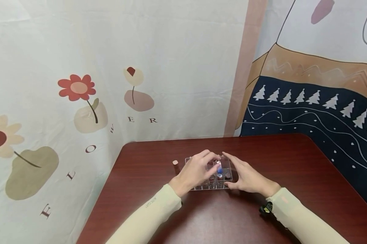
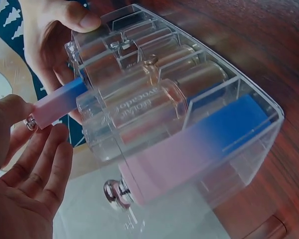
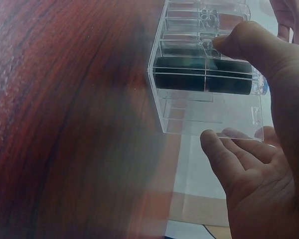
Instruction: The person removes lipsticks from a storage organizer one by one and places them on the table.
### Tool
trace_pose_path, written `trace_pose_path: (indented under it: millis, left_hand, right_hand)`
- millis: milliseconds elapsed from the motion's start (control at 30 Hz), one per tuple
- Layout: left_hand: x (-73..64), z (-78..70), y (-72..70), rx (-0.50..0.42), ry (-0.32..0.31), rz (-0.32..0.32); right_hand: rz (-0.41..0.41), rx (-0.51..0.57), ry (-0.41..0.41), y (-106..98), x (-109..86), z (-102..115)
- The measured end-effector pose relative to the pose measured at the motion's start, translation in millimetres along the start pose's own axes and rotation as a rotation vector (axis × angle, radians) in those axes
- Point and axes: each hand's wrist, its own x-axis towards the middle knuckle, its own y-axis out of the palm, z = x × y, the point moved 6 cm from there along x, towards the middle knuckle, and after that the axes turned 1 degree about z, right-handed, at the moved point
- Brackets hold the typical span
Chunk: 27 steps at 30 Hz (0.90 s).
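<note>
My left hand [image 1: 195, 171] pinches a square lipstick tube [image 2: 60, 102] by its silver-knobbed end. Pink fades to blue along the tube, and its blue end points down at a compartment of the clear organizer [image 1: 209, 189]. My right hand [image 1: 247, 176] holds the organizer at its right end, thumb [image 3: 246, 47] on one side and fingers [image 3: 217, 149] on the other. Inside the organizer stand clear tubes with gold bands [image 2: 144, 102], a second pink-and-blue tube [image 2: 189, 154] in an end compartment, and a dark tube [image 3: 204, 77] near my right hand.
A brown tube [image 1: 175, 167] with a pale top stands on the dark red table [image 1: 201, 217], just left of the organizer. Behind the table hang a white cloth [image 1: 183, 67] with printed flowers and a navy cloth [image 1: 293, 118] with printed trees.
</note>
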Motion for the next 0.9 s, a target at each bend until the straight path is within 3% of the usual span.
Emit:
trace_pose_path:
  millis: [200,433,900]
  left_hand:
    - [-3.7,3.7,-7.5,-0.02,-0.003,-0.019]
    - [-9.9,8.9,-18.0,-0.004,0.034,-0.063]
    - [-21.6,22.3,-33.9,0.0,0.022,-0.084]
  right_hand:
    - [0.005,0.012,0.015,0.3,-0.8,-1.0]
    - [0.01,0.021,0.021,-0.2,-0.3,-0.7]
    - [-0.011,0.008,0.008,1.9,0.4,-1.5]
